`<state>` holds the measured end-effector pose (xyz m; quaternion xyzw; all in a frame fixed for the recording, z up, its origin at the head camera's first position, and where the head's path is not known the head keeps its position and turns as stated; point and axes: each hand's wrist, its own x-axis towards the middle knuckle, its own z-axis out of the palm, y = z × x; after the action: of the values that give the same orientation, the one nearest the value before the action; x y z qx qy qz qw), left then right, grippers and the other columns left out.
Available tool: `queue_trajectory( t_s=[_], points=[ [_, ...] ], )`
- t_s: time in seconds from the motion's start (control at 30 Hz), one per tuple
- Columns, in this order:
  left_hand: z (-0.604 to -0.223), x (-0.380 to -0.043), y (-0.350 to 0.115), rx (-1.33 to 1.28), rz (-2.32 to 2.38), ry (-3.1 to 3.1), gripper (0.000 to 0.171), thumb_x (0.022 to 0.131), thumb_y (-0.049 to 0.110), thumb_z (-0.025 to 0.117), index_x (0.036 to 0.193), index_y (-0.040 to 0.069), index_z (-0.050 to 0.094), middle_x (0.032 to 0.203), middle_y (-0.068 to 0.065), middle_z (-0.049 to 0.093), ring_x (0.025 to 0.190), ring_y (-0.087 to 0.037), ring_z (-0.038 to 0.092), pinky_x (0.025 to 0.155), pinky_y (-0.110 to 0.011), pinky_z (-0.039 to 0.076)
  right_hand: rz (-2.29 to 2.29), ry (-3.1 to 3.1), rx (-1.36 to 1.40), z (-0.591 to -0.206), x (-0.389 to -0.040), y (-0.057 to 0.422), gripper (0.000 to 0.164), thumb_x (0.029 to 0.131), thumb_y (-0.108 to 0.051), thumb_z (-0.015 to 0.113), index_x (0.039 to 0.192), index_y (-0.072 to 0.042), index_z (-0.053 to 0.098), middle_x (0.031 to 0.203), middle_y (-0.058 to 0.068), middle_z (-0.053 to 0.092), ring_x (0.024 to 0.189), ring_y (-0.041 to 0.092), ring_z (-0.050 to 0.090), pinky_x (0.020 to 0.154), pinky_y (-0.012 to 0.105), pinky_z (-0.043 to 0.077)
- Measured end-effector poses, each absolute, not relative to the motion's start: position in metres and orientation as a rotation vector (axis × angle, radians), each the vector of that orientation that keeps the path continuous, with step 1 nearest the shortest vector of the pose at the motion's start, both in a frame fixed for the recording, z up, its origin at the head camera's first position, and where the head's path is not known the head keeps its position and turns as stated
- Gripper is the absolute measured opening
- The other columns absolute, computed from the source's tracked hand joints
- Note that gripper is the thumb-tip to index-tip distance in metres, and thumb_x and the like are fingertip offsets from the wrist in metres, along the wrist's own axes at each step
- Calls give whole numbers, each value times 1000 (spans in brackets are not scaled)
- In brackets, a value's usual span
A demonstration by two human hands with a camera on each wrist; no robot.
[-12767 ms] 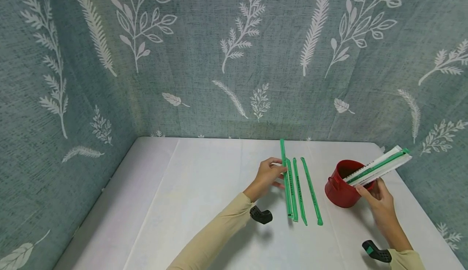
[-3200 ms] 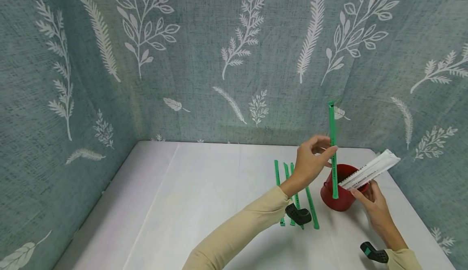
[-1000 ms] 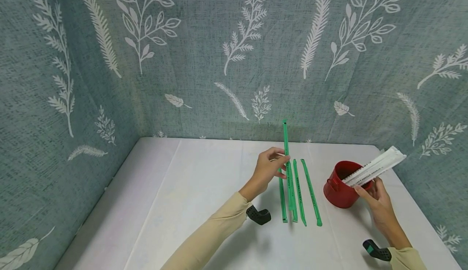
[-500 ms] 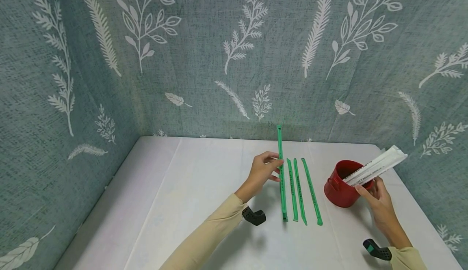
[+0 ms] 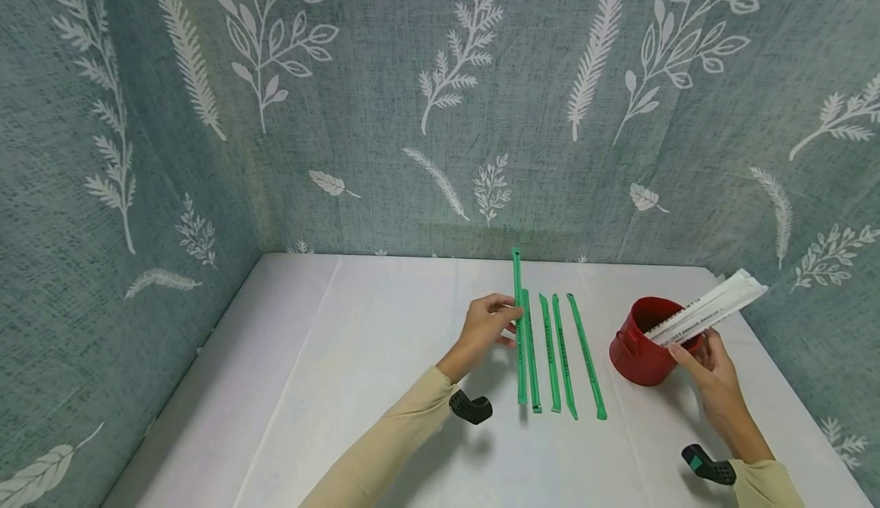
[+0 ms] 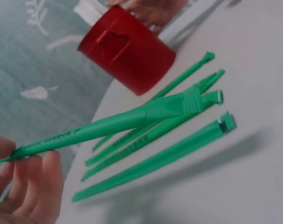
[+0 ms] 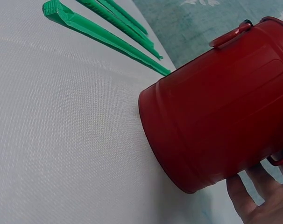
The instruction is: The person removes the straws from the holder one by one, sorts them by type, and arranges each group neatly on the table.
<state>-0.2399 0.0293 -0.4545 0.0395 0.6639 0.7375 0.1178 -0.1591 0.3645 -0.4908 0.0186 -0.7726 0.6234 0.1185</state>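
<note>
My left hand point(image 5: 483, 329) pinches a green-wrapped straw point(image 5: 518, 283) between thumb and fingers, just left of a row of similar straws. In the left wrist view this held straw point(image 6: 109, 127) is above the others, its crimped end pointing away from the fingers. The row's leftmost green-wrapped straw point(image 5: 532, 370) lies closest to it. On the right, my right hand point(image 5: 718, 386) grips the side of a small red bucket point(image 5: 635, 359), thumb near the rim, with the other fingers partly hidden. White paper-wrapped sticks point(image 5: 715, 308) lean out of the bucket towards the right.
Several green-wrapped straws lie side by side on the white table point(image 5: 371, 355), including a slanted straw point(image 5: 587, 359) nearest the bucket. A patterned grey-green cloth point(image 5: 371, 95) hangs behind and beside the table. Black wrist devices, such as the left one point(image 5: 471, 407), sit below both hands.
A green straw among the white sticks 12.8 s ago is gone from the bucket. My left hand carried a green straw from above the bucket leftward past the row and lowered it. Right hand stays put.
</note>
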Motion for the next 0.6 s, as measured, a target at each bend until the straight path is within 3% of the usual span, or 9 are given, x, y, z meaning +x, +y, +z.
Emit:
queue_trajectory(
  t_s=[0.1, 0.3, 0.6],
  points=[
    [-458, -240, 28, 94, 2141, 1968, 31, 88, 13, 65, 112, -5, 61, 87, -9, 61, 66, -16, 59, 54, -30, 57, 1839, -2247, 57, -491, -159, 364, 66, 96, -9, 54, 151, -22, 19, 151, -1, 28, 136, 13, 27, 98, 7, 32],
    [-467, -243, 27, 38, 2070, 2041, 26, 88, 13, 66, 108, -2, 64, 85, -9, 62, 66, -17, 62, 55, -31, 57, 1857, -2221, 91, -491, -160, 363, 65, 96, -7, 53, 150, -20, 21, 148, -3, 32, 128, 5, 33, 95, 6, 34],
    [-473, -245, 27, 38, 2005, 2101, 24, 88, 10, 65, 108, -3, 63, 82, -9, 61, 66, -16, 63, 51, -29, 57, 1846, -2224, 74, -492, -160, 363, 65, 96, -8, 54, 150, -21, 21, 147, -3, 32, 130, 6, 31, 96, 6, 33]
  ],
)
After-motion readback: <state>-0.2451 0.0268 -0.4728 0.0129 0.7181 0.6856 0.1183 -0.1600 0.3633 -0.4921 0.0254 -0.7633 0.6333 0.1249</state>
